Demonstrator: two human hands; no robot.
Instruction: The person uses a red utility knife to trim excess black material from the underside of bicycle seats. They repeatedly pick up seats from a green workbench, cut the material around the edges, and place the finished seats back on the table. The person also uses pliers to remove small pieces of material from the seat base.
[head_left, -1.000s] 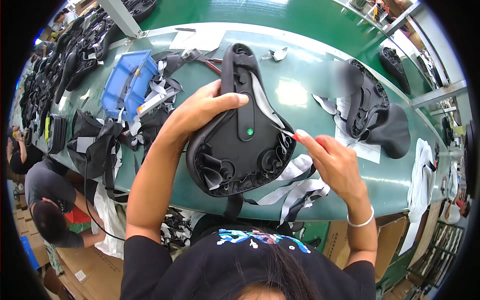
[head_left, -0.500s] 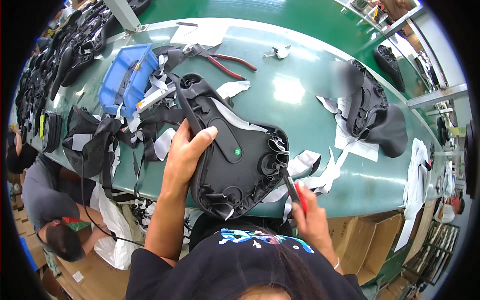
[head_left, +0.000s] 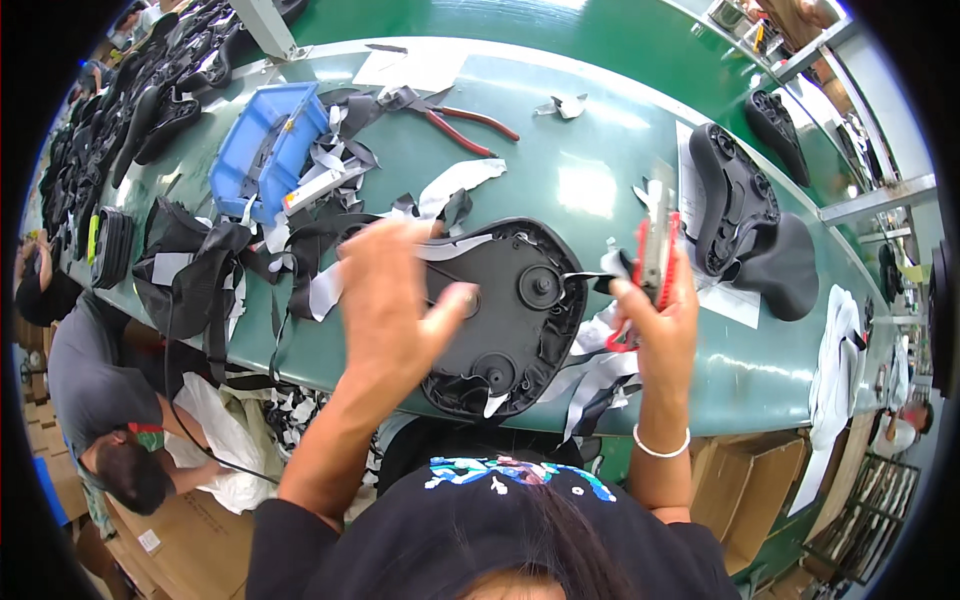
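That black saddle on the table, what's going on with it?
The saddle lies underside up on a green table. A person's right hand holds a red-handled tool, with a strip of material stretching from the saddle's edge toward that hand. The left hand is blurred over the saddle's narrow end; its grip is unclear. Loose strips lie nearby.

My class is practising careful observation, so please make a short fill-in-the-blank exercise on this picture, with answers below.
1. The saddle by the left hand lies with its underside facing ____.
2. The bright colour on the tool in the right hand is ____.
3. In the picture, the pliers lie to the ____ of the blue bin.
4. The bracelet on the right wrist is ____.

Missing words: upward; red; right; white.
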